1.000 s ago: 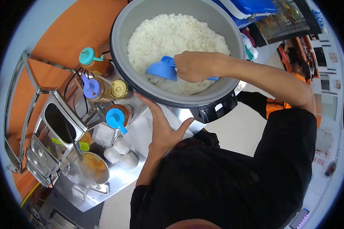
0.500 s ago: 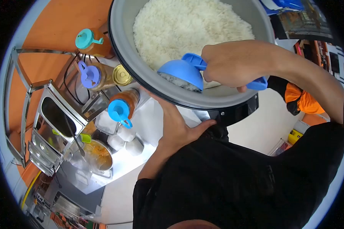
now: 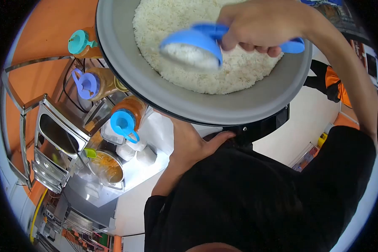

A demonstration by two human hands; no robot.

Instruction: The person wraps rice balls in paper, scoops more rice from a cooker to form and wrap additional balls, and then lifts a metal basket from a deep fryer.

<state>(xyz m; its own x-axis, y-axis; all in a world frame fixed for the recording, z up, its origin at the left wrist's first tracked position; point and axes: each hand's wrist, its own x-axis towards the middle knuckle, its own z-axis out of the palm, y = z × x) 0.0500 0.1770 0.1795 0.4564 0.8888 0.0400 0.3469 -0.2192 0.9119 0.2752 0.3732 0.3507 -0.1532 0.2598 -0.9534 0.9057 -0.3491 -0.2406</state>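
My right hand (image 3: pixel 260 27) is closed round the handle of a blue rice scoop (image 3: pixel 193 42). The scoop is tilted over the rice, its bowl holding white rice and blurred by motion. Below it, a wide bed of cooked rice (image 3: pixel 214 82) fills the grey inner pot (image 3: pixel 180 101) of a large rice cooker with a black body (image 3: pixel 264 126). My left hand (image 3: pixel 189 140) is against the near side of the cooker, just under the rim. Its thumb stretches out to the right, and the rim hides part of its fingers.
Left of the cooker stand capped sauce bottles with teal (image 3: pixel 78 41), purple (image 3: pixel 87 85) and blue (image 3: pixel 124 122) tops. Round white bundles (image 3: pixel 145 155) sit beside a metal pot of orange food (image 3: pixel 109 166). A steel container (image 3: pixel 61 126) and rack (image 3: pixel 19 96) are farther left.
My right hand has lifted the scoop up and to the left, away from the pot's near wall. The cooker appears larger and slightly lower in view. My left hand stays under the rim.
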